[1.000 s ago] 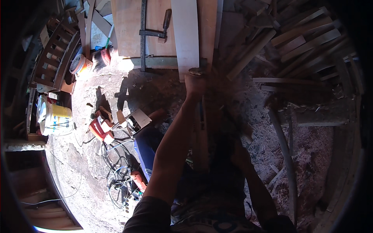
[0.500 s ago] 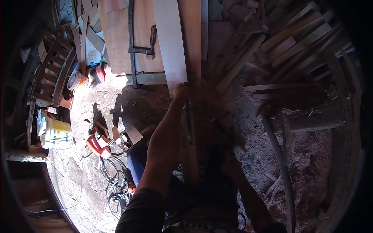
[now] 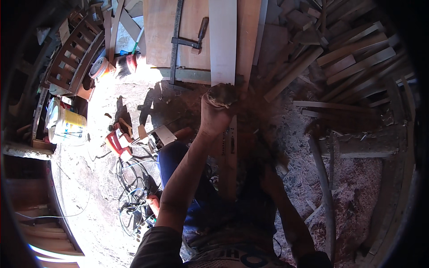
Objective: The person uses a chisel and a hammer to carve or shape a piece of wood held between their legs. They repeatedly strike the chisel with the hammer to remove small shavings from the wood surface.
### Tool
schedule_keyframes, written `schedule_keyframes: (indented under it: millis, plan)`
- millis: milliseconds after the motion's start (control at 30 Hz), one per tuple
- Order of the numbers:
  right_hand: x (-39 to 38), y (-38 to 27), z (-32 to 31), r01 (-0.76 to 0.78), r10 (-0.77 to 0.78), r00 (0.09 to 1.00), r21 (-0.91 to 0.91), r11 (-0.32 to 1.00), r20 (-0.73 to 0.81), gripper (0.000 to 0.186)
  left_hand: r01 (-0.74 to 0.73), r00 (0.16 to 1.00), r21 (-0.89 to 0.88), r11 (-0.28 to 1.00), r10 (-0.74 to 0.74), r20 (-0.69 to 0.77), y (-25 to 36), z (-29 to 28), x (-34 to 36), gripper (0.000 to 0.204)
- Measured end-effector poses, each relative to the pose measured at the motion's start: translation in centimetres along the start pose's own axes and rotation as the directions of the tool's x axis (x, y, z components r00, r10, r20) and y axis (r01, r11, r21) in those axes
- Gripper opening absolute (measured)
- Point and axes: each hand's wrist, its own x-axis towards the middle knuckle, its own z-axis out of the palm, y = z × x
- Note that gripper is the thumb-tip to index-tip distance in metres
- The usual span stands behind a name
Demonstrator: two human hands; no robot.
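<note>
Since 0.5 s before, the left hand point(image 3: 216, 111) had lifted a little along the pale board point(image 3: 223, 40), fist wrapped around its near end. The right hand point(image 3: 263, 154) sat in shadow beside a dark strip of wood point(image 3: 230, 161); I could not tell its grip. Left lay a bucket point(image 3: 65, 126), red tool point(image 3: 115, 142) and cables point(image 3: 134, 187) on dusty floor point(image 3: 98, 196); right, stacked planks point(image 3: 353, 49) and shavings point(image 3: 362, 187).

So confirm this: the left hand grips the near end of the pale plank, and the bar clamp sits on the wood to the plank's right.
Wrong side. In the head view the bar clamp sits left of the pale plank; the left hand does grip its near end.
</note>
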Motion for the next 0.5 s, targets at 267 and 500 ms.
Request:
schedule_keyframes:
  millis: [267, 500]
  plan:
    - [0.8, -1.6, 0.9, 0.139, -0.140, 0.990, -0.258, 0.956, 0.011, 0.048, -0.076, 0.960, 0.030, 0.997, 0.081, -0.268, -3.0, -6.0, -4.3, 0.008]
    - [3.9, -3.1, 1.1, 0.323, -0.282, 0.946, -0.411, 0.853, 0.157, 0.041, -0.080, 0.924, 0.002, 0.997, 0.075, -0.374, -5.5, -8.7, -4.7, 0.005]
